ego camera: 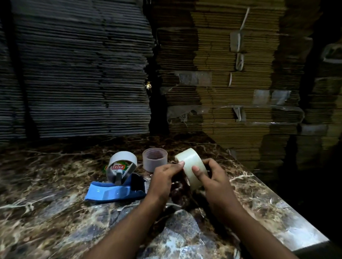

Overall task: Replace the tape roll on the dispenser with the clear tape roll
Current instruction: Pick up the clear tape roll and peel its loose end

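I hold the clear tape roll (190, 162) above the marble table (47, 212), tilted on its edge. My right hand (213, 181) grips it from the right, thumb on its outer face. My left hand (164, 179) pinches its left rim with the fingertips. The blue tape dispenser (115, 191) lies on its side on the table to the left of my hands, with a greyish tape roll (123, 156) still on its wheel. An empty-looking brownish tape core (154, 159) stands upright behind my left hand.
Tall stacks of flattened cardboard stand right behind the table, grey ones (81, 68) at the left and brown ones (226, 82) at the right. The table's right edge (291, 215) runs diagonally, with a dark drop beyond it.
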`<state>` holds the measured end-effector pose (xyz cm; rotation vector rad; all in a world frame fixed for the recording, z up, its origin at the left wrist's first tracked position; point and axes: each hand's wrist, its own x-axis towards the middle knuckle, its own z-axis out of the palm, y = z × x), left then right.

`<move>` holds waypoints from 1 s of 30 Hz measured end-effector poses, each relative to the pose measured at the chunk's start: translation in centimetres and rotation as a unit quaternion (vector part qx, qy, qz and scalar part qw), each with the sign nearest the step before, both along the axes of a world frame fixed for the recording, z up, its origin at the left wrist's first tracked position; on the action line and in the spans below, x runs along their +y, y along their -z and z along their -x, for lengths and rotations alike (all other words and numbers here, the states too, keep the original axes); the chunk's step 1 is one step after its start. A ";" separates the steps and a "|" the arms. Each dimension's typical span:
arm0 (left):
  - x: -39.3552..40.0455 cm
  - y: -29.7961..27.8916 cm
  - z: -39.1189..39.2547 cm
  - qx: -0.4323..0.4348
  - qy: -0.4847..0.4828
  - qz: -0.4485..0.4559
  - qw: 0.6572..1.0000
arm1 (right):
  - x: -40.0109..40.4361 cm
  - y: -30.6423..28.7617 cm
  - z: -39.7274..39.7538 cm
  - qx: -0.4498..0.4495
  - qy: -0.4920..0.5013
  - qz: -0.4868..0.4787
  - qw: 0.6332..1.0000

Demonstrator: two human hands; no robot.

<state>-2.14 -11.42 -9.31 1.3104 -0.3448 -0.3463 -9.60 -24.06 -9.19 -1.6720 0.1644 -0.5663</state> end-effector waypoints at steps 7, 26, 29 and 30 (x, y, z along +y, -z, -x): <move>0.6 -0.7 0.0 0.007 -0.015 0.020 1.000 | 1.3 0.6 -0.2 0.012 -0.095 -0.077 0.992; 0.6 -0.7 0.8 -0.004 0.013 0.013 1.000 | 0.0 -0.3 0.7 -0.012 -0.133 -0.137 0.981; 0.5 -0.9 1.0 -0.015 0.020 0.008 1.000 | -0.4 -0.1 0.3 -0.014 -0.114 -0.106 0.988; 0.5 -0.9 1.1 -0.021 0.019 0.005 1.000 | -0.6 -0.2 0.1 -0.014 -0.093 -0.096 0.991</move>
